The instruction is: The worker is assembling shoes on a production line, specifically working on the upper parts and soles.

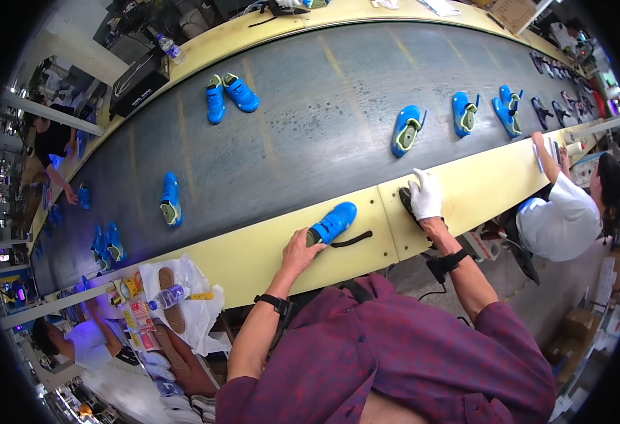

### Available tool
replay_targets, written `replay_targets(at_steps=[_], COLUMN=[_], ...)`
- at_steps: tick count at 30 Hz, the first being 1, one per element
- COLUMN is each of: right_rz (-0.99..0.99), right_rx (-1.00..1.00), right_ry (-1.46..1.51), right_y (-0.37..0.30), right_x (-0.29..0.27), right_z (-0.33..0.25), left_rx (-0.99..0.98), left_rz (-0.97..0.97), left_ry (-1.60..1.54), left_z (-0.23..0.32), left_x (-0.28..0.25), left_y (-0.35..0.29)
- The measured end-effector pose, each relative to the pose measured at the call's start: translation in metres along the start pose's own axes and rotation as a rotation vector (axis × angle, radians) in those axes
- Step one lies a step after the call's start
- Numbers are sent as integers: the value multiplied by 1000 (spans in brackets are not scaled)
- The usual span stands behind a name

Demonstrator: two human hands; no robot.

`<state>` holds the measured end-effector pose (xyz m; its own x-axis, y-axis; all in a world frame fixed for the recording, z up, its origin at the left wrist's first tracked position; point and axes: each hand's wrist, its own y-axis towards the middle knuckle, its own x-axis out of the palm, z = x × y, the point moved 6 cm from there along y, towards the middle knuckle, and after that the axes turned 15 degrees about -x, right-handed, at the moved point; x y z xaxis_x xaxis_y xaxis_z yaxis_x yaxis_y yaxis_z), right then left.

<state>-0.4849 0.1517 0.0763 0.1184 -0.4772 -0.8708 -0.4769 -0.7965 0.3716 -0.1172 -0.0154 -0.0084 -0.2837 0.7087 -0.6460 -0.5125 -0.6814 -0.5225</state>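
Note:
My bare left hand [301, 252] is closed around the heel end of a blue sports shoe [336, 220] with a lime-green lining. The shoe rests on the pale yellow ledge [253, 272], its toe pointing up and to the right. Beside it lies a short black strap or cord [352, 239]. Further right, my right hand [426, 196] wears a white glove, with its fingers apart and one pointing toward the belt. A dark, rounded object [407, 203] sits against its left side; the glove partly covers it, so its kind is unclear.
A wide dark conveyor belt [289, 155] runs beyond the ledge, carrying blue shoes such as this pair [231, 97] and this single shoe [407, 131]. A co-worker in a white shirt [561, 215] sits at right. At left are a plastic bottle [169, 297] and insoles [172, 318].

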Motion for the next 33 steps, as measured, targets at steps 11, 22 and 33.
replay_targets(at_steps=[11, 22, 33], right_rz=[-766, -844, -857], right_rx=[248, -139, 45], right_ry=[251, 446, 430], right_y=[-39, -35, -17], right_x=[24, 29, 40], right_z=[31, -169, -154], left_rx=[-424, -322, -175], left_rz=[-427, -414, -268], left_ry=[-1033, -806, -598], left_z=[-23, -22, -8], left_x=[54, 38, 37], left_y=[-5, -7, -2])
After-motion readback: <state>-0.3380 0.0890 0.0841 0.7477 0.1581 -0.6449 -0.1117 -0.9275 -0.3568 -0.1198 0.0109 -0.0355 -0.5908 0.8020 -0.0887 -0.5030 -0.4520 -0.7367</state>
